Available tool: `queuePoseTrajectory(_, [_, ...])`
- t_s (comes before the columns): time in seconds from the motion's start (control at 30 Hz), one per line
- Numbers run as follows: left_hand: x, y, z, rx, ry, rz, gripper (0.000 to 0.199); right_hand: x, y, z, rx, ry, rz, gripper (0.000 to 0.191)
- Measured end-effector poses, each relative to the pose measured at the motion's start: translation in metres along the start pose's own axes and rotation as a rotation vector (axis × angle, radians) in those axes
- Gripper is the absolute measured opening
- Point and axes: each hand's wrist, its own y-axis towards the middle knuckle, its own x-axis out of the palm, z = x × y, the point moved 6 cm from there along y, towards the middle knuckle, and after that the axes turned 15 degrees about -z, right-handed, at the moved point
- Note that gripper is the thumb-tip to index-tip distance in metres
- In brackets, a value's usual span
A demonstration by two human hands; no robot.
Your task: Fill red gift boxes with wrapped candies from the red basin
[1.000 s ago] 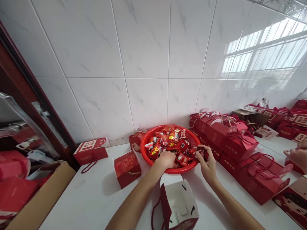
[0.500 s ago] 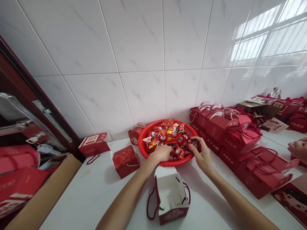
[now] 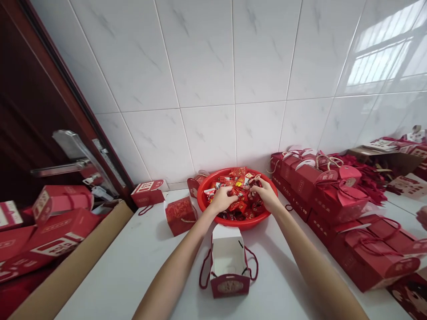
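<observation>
A red plastic basket (image 3: 245, 226) full of wrapped candies (image 3: 238, 206) stands by the tiled wall. Both my hands are inside its rim. My left hand (image 3: 224, 200) has its fingers curled around red-wrapped candy on the left of the pile; how many pieces it holds is hidden. Dark red candy wrappers show between the closed fingers of my right hand (image 3: 266, 195), over the right of the pile. Just in front of the basket sits an open gift box (image 3: 230, 284), white inside, its lid flaps up and a dark red cord handle on either side. Its visible inside holds nothing.
Closed red gift boxes (image 3: 333, 200) stand in rows at right. Several smaller boxes (image 3: 180, 216) are left of the basket. More red boxes lie in a cardboard carton (image 3: 83, 262) by the door (image 3: 66, 80). Another person's hand (image 3: 422, 217) shows at the right edge.
The view has turned slightly left. My right hand has moved inward over the candies and its fingers have closed. My left hand has lifted slightly, with its fingertips now showing.
</observation>
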Motion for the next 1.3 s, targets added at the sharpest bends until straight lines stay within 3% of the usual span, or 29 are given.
queuePoseTrajectory(0.13, [-0.002, -0.001, 0.002, 0.037, -0.150, 0.035, 0.007, 0.000, 0.000, 0.003, 0.051, -0.047, -0.036, 0.029])
queuePoseTrajectory(0.3, [-0.001, -0.001, -0.003, 0.035, -0.332, 0.024, 0.013, 0.005, 0.001, 0.004, 0.103, -0.054, -0.129, 0.029])
queuePoseTrajectory(0.53, [-0.007, -0.001, -0.007, 0.075, -0.295, 0.094, 0.015, 0.004, 0.000, 0.003, 0.139, 0.086, -0.135, 0.038])
queuePoseTrajectory(0.73, [-0.002, -0.001, -0.005, 0.094, -0.292, 0.014, 0.026, 0.004, -0.002, 0.001, 0.118, 0.013, -0.146, 0.040])
queuePoseTrajectory(0.87, [0.001, -0.002, -0.003, 0.075, -0.196, -0.042, 0.028, -0.001, -0.001, 0.002, 0.088, -0.021, -0.079, 0.043])
queuePoseTrajectory(0.97, [0.002, -0.003, -0.002, 0.026, -0.115, -0.057, 0.027, -0.005, -0.001, 0.003, 0.062, -0.010, -0.025, 0.041])
queuePoseTrajectory(1.13, [0.002, -0.006, -0.001, -0.054, -0.060, -0.042, 0.037, -0.003, -0.002, 0.001, 0.052, -0.047, -0.041, 0.035])
queuePoseTrajectory(1.3, [0.007, -0.003, -0.005, -0.048, -0.143, -0.079, 0.043, -0.002, -0.003, 0.000, 0.074, -0.072, -0.056, 0.037])
